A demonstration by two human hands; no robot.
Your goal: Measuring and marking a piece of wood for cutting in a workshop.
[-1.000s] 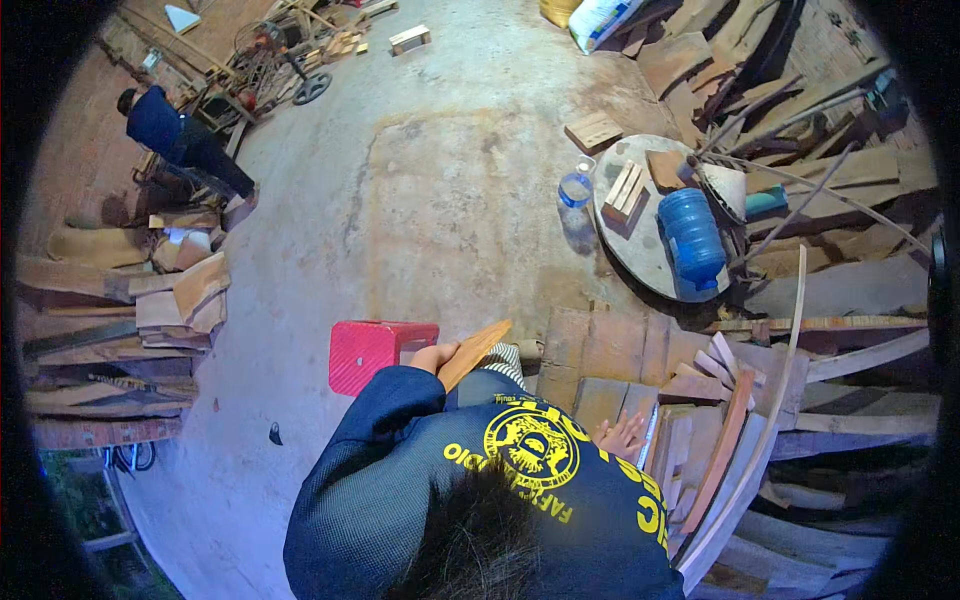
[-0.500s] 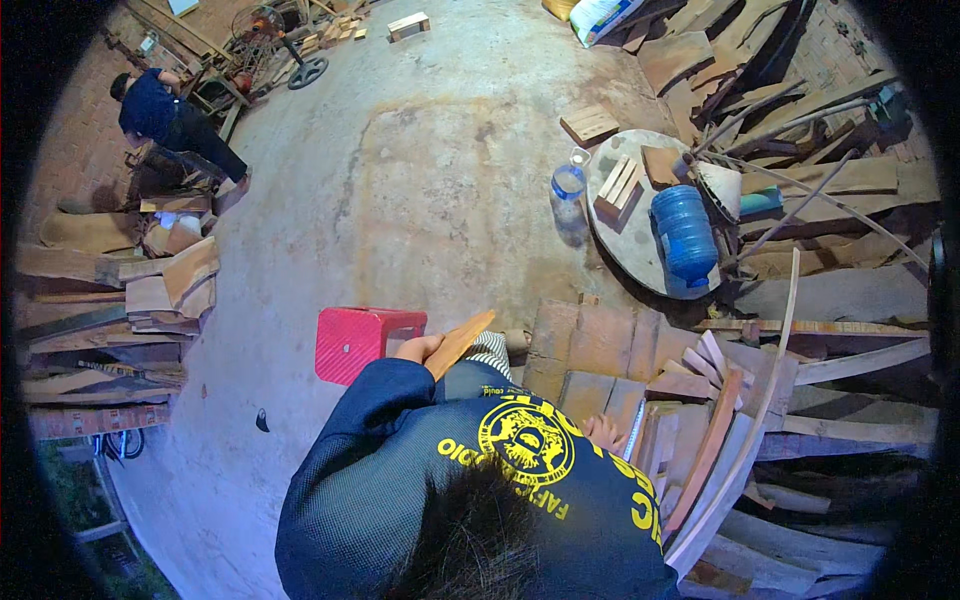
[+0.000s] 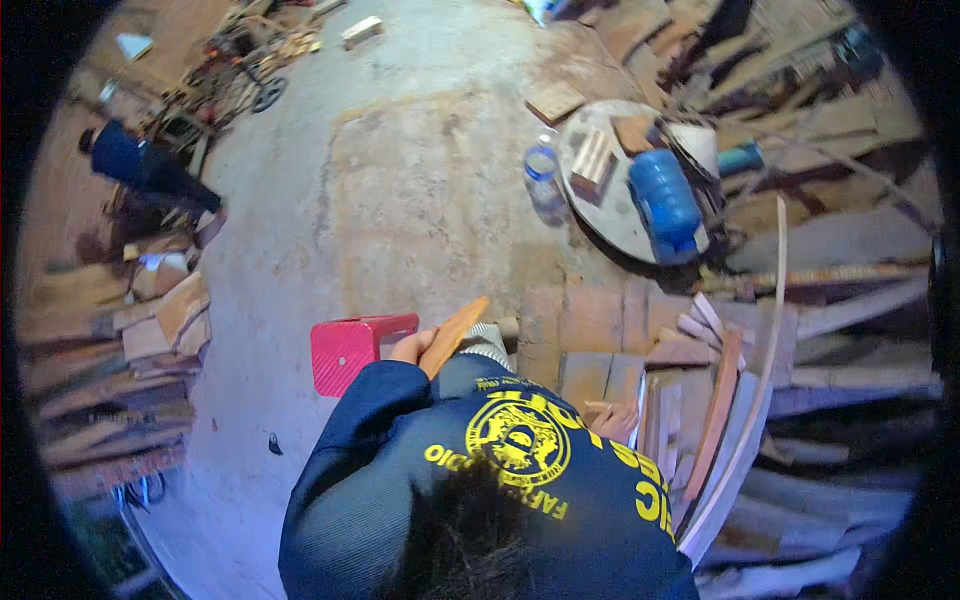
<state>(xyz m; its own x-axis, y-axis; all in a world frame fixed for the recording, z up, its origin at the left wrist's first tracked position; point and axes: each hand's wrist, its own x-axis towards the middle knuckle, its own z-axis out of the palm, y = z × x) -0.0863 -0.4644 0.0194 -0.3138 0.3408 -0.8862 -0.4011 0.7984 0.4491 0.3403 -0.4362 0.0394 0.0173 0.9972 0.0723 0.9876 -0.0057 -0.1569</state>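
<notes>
My left hand is closed on an orange-brown wooden board, held slanting above a striped cloth. A red plastic stool stands just left of that hand. My right hand is by the lumber pile at lower right, beside a narrow pale strip; its fingers are blurred and partly behind the dark printed clothing that fills the lower middle.
A co-worker in dark clothes is at upper left by stacked wood scraps. A round table carries a blue water jug and slatted wood, with a clear bottle alongside. Lumber lines the right.
The whole view has shifted and blurred. My left hand and board appear further left. My right hand's fingers, spread on the boards a second ago, have moved and are now indistinct.
</notes>
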